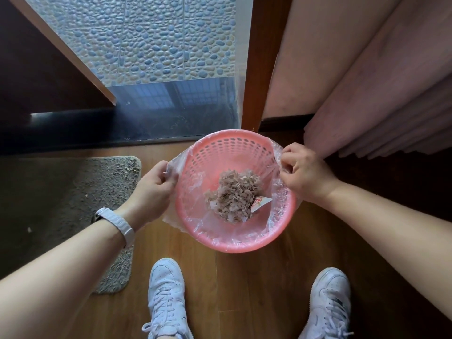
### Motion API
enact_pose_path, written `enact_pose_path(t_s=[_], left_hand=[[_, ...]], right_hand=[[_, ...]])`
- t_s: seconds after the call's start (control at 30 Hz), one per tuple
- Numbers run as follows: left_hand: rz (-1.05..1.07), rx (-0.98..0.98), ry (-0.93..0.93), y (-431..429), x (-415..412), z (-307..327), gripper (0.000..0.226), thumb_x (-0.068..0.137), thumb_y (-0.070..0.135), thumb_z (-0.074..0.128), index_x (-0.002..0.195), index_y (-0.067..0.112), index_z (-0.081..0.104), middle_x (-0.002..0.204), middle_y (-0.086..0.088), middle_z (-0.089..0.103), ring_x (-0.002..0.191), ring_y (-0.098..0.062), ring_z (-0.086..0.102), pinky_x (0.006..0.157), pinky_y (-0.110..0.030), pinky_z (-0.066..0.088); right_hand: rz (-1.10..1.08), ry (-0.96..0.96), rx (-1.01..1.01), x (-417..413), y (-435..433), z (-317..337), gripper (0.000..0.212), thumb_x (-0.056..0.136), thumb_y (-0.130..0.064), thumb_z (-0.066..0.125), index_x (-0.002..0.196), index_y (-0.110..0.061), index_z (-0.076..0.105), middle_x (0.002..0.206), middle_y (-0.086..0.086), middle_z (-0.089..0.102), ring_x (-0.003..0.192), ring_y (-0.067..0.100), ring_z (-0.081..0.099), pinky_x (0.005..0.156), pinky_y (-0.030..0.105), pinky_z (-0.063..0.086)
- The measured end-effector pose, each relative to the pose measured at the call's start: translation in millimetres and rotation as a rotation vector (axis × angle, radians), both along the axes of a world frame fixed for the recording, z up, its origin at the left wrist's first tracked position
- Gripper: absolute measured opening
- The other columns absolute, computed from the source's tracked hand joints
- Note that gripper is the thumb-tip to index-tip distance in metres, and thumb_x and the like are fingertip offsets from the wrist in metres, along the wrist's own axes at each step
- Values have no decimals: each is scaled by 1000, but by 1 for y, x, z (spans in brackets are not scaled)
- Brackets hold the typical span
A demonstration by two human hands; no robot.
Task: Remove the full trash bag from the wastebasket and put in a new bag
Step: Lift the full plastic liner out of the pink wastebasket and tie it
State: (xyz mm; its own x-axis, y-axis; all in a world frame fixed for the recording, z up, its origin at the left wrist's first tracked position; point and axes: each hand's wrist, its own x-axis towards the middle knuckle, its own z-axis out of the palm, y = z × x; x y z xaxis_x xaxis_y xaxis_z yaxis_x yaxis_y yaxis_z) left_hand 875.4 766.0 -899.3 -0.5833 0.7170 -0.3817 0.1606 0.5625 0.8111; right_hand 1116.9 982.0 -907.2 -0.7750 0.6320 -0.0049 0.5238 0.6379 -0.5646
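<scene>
Both hands are pinching the clear trash bag: left hand, right hand. Each grip is clamping film at opposite sides of the pink wastebasket rim.

The basket mouth lies open between the two sets of fingers, with clear room above it; only the scraps heaped low inside fill its bottom. Left fingers pinch the bag at one rim, right fingers at the opposite rim. Beyond the fingertips stand a door frame and black sill, close to the far rim. Outside the right fingers the curtain hangs near. Outside the left fingers a mat lies flat. Nearer than the fingers, bare floor runs between two shoes.
</scene>
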Motion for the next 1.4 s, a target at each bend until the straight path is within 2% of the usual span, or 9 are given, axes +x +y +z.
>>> enact_pose_path(t_s=[0.2,0.37,0.47,0.57,0.7,0.93,1.17,1.3,1.4], left_hand=[[-40,71,-220,3,2,10,34,103,23,45,71,31,56,67,10,58,65,-9,51,59,-25,44],[38,89,-308,3,-3,12,13,91,26,58,82,16,55,73,4,60,69,-14,51,64,-29,38],[80,12,-197,14,-7,11,16,83,29,65,88,17,55,81,4,59,70,-12,50,60,-28,37],[109,-138,28,35,-11,9,25,90,40,62,103,19,62,95,4,64,83,-11,58,64,-28,40],[51,-317,161,61,-13,10,40,88,55,60,91,16,67,84,-1,67,74,-15,58,57,-29,40],[131,-195,262,64,-7,1,13,88,24,59,80,20,68,75,5,67,66,-12,57,56,-26,41],[51,-247,328,66,-6,0,20,98,26,48,81,20,59,78,-1,65,71,-20,58,62,-32,42],[114,-93,124,63,0,4,20,101,21,45,86,15,57,74,-1,64,56,-12,46,42,-17,37],[121,48,-87,59,4,4,22,103,17,45,82,19,51,66,10,65,54,-6,46,46,-17,36]], right_hand=[[-52,27,-316,-7,5,15,35,73,5,61,54,-12,38,99,7,60,87,25,57,75,37,47],[-120,62,-455,-9,10,13,32,71,-7,60,55,-16,35,90,23,58,82,39,55,68,46,49],[-182,49,-415,-12,8,14,31,74,-11,68,58,-14,41,80,11,53,69,24,50,64,39,46],[-301,50,-298,-22,10,16,21,77,-26,71,77,-12,55,92,2,52,75,13,49,63,26,42],[-387,-175,-332,-33,19,12,58,79,-50,67,124,-16,53,120,3,53,105,18,55,86,34,49],[-388,-122,-264,-34,13,7,16,83,-22,54,74,-18,67,74,-1,67,73,21,63,62,33,52],[-344,-2,-180,-30,8,-6,12,86,-17,53,82,-20,65,80,-2,67,77,22,61,68,40,54],[-255,67,-25,-29,-3,-17,13,84,-10,46,89,-9,58,87,12,62,78,35,56,64,43,47],[-231,126,48,-28,-10,-23,18,78,-8,42,88,-3,56,85,18,59,74,37,54,60,40,43]])
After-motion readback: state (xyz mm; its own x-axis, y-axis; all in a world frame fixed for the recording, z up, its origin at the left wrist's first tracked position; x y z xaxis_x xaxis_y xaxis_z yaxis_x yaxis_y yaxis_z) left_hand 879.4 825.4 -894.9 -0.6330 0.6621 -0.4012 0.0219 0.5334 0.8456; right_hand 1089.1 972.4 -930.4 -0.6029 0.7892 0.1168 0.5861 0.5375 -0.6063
